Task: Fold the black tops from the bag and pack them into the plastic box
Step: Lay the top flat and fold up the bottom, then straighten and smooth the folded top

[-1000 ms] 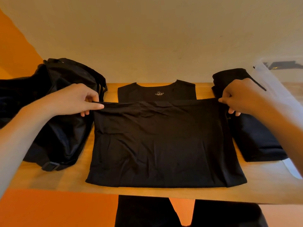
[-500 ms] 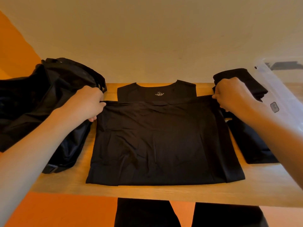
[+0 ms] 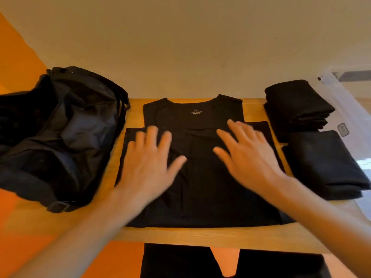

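A black top (image 3: 200,189) lies flat in the middle of the wooden table (image 3: 200,235), its lower part folded up over the body and its neckline with a pale size print at the far edge. My left hand (image 3: 149,161) and my right hand (image 3: 245,151) lie on the folded cloth with fingers spread flat, both blurred by motion. The black bag (image 3: 60,135) slumps open at the left. Two folded black tops (image 3: 297,107) (image 3: 325,163) lie at the right. The clear plastic box (image 3: 345,101) shows at the right edge, partly cut off.
A pale wall rises right behind the table. The table's front edge runs just below the top, with dark trouser legs and an orange floor beneath it. Narrow strips of bare wood separate the top from the bag and from the folded pile.
Both hands have let go of the folded-up hem's corners and moved inward onto the middle of the top, now lying flat on it. The hem rests on the top's body.
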